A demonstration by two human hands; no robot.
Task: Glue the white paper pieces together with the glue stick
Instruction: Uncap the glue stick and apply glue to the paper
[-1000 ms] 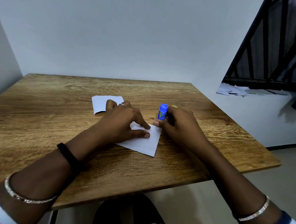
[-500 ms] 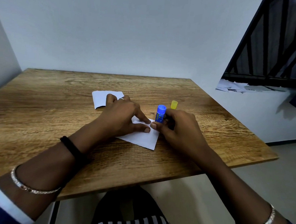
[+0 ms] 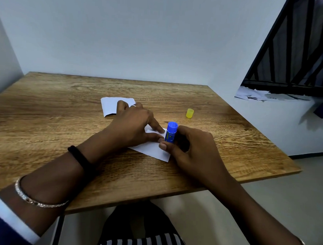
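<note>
On the wooden table [image 3: 47, 122] a white paper piece [image 3: 152, 149] lies near the middle, pinned flat under the spread fingers of my left hand [image 3: 133, 125]. My right hand [image 3: 190, 151] grips a blue glue stick [image 3: 171, 132], held upright with its lower end on the paper's right part. A second white paper piece [image 3: 110, 106] lies further back, partly hidden behind my left hand. The glue stick's yellow cap [image 3: 189, 113] stands alone on the table to the right rear.
The table's right edge runs close past my right hand, and its front edge is just below my forearms. White walls close off the back and left. Loose papers [image 3: 253, 94] lie on a ledge beyond the table at the right.
My right hand has slid the glue stick down and towards me along the paper's right side. The yellow cap, once hidden behind that hand, now shows. My left hand stays put.
</note>
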